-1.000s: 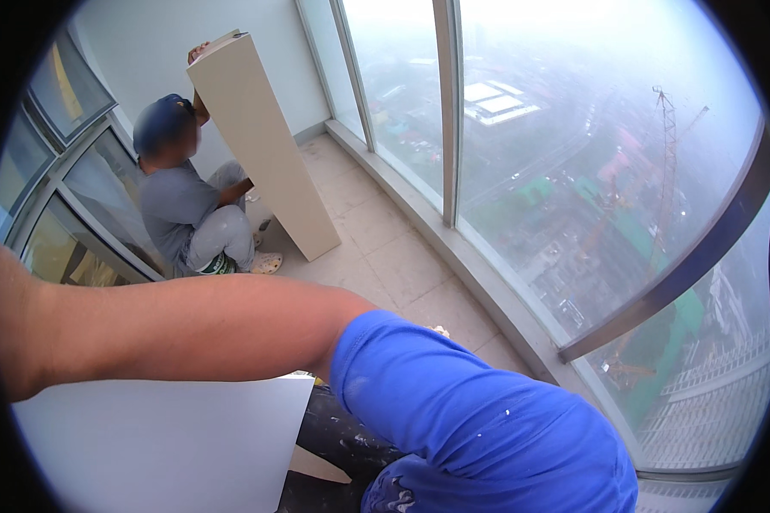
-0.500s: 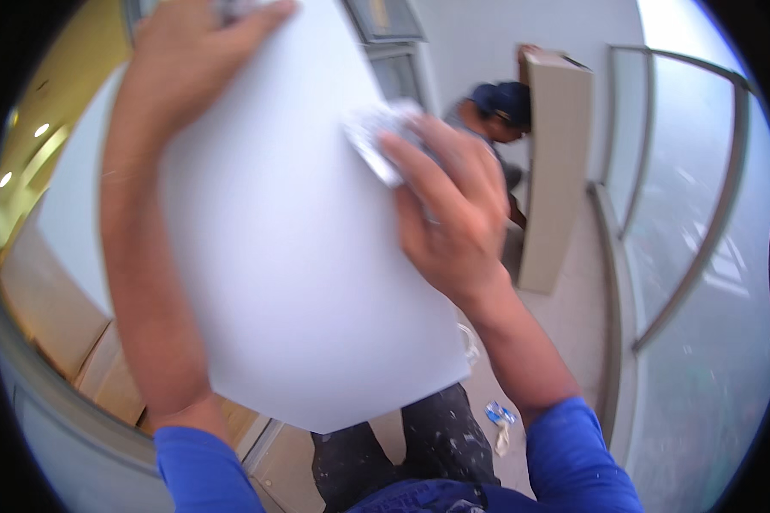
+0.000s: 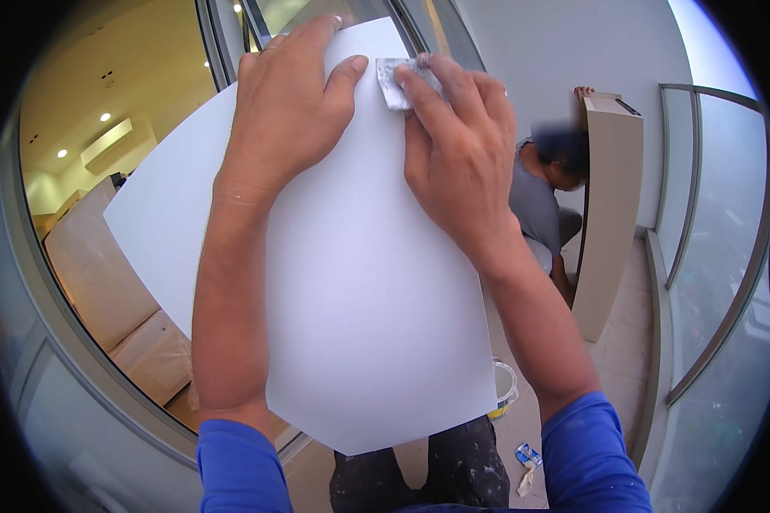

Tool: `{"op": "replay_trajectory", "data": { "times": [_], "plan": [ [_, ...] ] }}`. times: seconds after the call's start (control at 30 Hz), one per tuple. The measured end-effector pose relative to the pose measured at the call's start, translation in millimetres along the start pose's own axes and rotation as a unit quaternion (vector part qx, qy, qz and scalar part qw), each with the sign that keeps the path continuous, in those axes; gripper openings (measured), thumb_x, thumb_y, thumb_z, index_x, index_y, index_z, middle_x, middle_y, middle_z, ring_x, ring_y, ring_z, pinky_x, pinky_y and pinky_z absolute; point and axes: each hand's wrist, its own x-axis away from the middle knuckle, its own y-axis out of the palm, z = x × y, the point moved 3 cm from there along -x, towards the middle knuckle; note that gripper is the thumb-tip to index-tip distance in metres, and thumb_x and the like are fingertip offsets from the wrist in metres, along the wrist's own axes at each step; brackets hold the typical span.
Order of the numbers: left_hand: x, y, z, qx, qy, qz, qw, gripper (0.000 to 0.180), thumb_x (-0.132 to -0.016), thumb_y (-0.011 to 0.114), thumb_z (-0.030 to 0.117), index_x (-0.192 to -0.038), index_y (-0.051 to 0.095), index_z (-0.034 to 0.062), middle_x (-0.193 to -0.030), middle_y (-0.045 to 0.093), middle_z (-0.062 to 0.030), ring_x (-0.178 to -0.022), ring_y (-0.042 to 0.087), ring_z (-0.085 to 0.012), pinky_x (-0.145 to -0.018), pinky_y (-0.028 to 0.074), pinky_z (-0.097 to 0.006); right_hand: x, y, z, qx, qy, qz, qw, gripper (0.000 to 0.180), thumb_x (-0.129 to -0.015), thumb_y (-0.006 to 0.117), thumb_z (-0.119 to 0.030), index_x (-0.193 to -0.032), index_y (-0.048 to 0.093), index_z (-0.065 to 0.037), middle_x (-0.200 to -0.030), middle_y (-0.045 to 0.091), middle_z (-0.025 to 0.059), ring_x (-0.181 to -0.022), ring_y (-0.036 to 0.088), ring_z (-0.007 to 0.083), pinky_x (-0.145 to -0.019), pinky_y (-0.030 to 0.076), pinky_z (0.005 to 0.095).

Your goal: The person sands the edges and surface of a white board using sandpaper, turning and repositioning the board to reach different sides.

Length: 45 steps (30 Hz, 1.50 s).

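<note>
A large smooth white panel (image 3: 372, 282) stands tilted in front of me, its lower end by my legs. My left hand (image 3: 293, 107) grips the panel's upper left edge, fingers over the far side and thumb on the white face. Pressed under my right hand's fingers is a square of folded sandpaper (image 3: 393, 90), grey and dusted with white. My right hand (image 3: 462, 141) holds it against the panel near the upper right edge. What lies behind the panel, including some left fingertips, is hidden.
At right, a person in grey crouches behind a tall beige box-like cabinet (image 3: 609, 214). A glass railing (image 3: 719, 222) runs along the right. Beside my legs are a white bucket (image 3: 504, 389) and a small blue-white packet (image 3: 527, 455). Wrapped boxes (image 3: 103, 265) stand behind glass at left.
The view has shifted, and the panel's top edge now shows. My right hand has slid the sandpaper up toward the panel's upper end. My left hand still grips the panel.
</note>
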Motion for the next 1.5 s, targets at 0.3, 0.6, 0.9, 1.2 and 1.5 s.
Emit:
{"op": "replay_trajectory", "data": {
  "times": [0.3, 0.6, 0.9, 1.2, 1.5],
  "plan": [
    [6, -1, -9, -0.035, 0.012, 0.043, 0.998, 0.046, -0.100, 0.063, 0.032, -0.136, 0.067, 0.0021, -0.133, 0.070, -0.0200, -0.120, 0.065, -0.0338, -0.110, 0.041, -0.043, 29, -14, -15, 0.007, 0.020, -0.027, 0.999, 0.039, -0.080, 0.073, -0.002, -0.120, 0.076, -0.006, -0.126, 0.067, 0.0074, -0.108, 0.060, 0.0266, -0.089, 0.042, 0.0407],
    [9, -1, -12, -0.013, 0.007, 0.047, 0.999, 0.043, -0.100, 0.062, 0.030, -0.129, 0.070, -0.0004, -0.123, 0.073, -0.0189, -0.116, 0.067, -0.0335, -0.106, 0.041, -0.044, 6, 3, -7, 0.012, 0.006, -0.011, 1.000, 0.040, -0.080, 0.073, -0.002, -0.119, 0.077, -0.011, -0.121, 0.067, 0.0059, -0.111, 0.060, 0.0264, -0.090, 0.042, 0.0415],
    [4, -4, -17, -0.016, -0.018, 0.029, 0.999, 0.046, -0.101, 0.061, 0.033, -0.133, 0.069, 0.0008, -0.131, 0.071, -0.0193, -0.122, 0.065, -0.0336, -0.112, 0.038, -0.042, -26, 23, -6, 0.008, -0.005, 0.006, 1.000, 0.034, -0.084, 0.073, -0.004, -0.117, 0.078, -0.010, -0.121, 0.068, 0.0059, -0.111, 0.061, 0.0271, -0.091, 0.042, 0.0413],
    [13, -6, -23, -0.026, -0.010, 0.048, 0.998, 0.045, -0.101, 0.061, 0.032, -0.133, 0.069, 0.0015, -0.130, 0.071, -0.0189, -0.121, 0.065, -0.0337, -0.110, 0.038, -0.042, 22, -8, -21, 0.018, 0.032, -0.039, 0.999, 0.036, -0.083, 0.073, -0.004, -0.119, 0.077, -0.012, -0.121, 0.068, 0.0059, -0.113, 0.061, 0.0265, -0.091, 0.042, 0.0417],
    [10, -1, -31, 0.004, -0.020, 0.036, 0.999, 0.044, -0.101, 0.061, 0.031, -0.132, 0.069, 0.0011, -0.128, 0.072, -0.0185, -0.119, 0.065, -0.0328, -0.110, 0.037, -0.042, -30, 34, -9, 0.030, -0.014, -0.002, 0.999, 0.037, -0.085, 0.072, -0.006, -0.121, 0.077, -0.014, -0.121, 0.068, 0.0056, -0.109, 0.062, 0.0250, -0.090, 0.042, 0.0424]
  ]
}}
